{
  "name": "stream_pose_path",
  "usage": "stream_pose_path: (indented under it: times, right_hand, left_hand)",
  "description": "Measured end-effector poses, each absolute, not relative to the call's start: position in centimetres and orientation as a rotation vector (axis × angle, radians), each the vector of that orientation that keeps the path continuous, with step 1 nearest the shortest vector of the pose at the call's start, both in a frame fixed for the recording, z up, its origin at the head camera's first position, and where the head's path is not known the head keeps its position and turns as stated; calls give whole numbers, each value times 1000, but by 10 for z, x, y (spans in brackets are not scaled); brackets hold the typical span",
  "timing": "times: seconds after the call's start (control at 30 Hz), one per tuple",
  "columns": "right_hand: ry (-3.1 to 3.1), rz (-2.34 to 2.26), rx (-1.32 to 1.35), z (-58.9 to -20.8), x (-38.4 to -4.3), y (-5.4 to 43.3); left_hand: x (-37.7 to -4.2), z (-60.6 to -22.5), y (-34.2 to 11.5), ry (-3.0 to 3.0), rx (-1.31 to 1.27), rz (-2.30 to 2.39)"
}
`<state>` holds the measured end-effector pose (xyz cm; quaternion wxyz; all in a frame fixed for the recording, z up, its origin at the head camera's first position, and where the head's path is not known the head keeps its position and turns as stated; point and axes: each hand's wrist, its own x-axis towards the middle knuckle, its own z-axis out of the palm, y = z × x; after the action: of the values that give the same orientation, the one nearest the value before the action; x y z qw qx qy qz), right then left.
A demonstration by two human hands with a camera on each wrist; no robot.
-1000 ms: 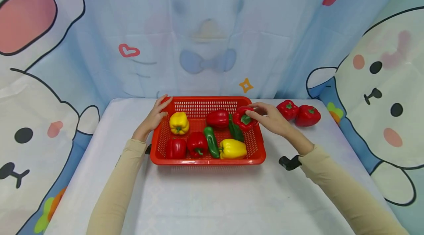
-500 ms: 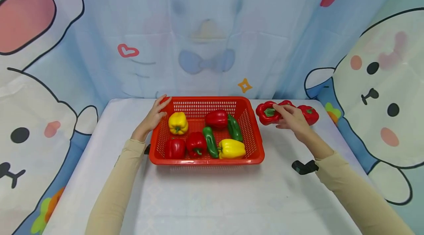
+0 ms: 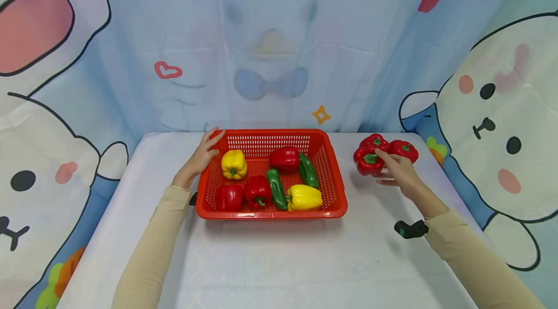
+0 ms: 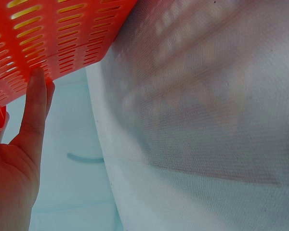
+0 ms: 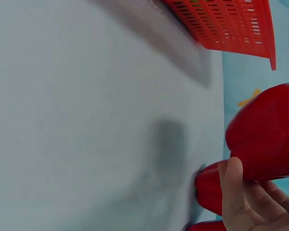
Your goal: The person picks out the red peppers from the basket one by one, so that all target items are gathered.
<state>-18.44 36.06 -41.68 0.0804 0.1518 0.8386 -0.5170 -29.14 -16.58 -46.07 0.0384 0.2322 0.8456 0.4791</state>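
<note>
At the right of the table in the head view, my right hand (image 3: 398,171) holds a red bell pepper (image 3: 366,162), its green stem end facing up. In the right wrist view that glossy pepper (image 5: 269,132) sits between thumb and fingers. Two more red bell peppers, one behind it (image 3: 374,142) and one to its right (image 3: 405,149), lie close by. My left hand (image 3: 201,156) grips the back left part of the red plastic basket (image 3: 272,214); a finger (image 4: 34,103) lies against its slotted outer wall in the left wrist view, with others at the rim.
Inside the basket are three red bell peppers, among them one at the back (image 3: 284,158), two yellow ones, such as the front one (image 3: 305,197), and two green peppers, one lying lengthwise (image 3: 276,189). A white cloth (image 3: 279,265) covers the table; a printed curtain (image 3: 270,33) hangs behind.
My right hand has carried the red bell pepper rightward out from over the basket, then beside the two red peppers on the table. My left hand stays at the basket's rim.
</note>
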Motion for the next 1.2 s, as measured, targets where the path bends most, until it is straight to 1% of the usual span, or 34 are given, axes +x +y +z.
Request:
stream_pose_path:
  times: [0.57,1.2]
  right_hand:
    - [2464,-1546,604,-446,-184,384]
    - [2396,-1557,697,-460,-184,397]
  left_hand:
    - [-291,-460,-166,2594,728,1490]
    - [-291,-461,-165,2584,684,1485]
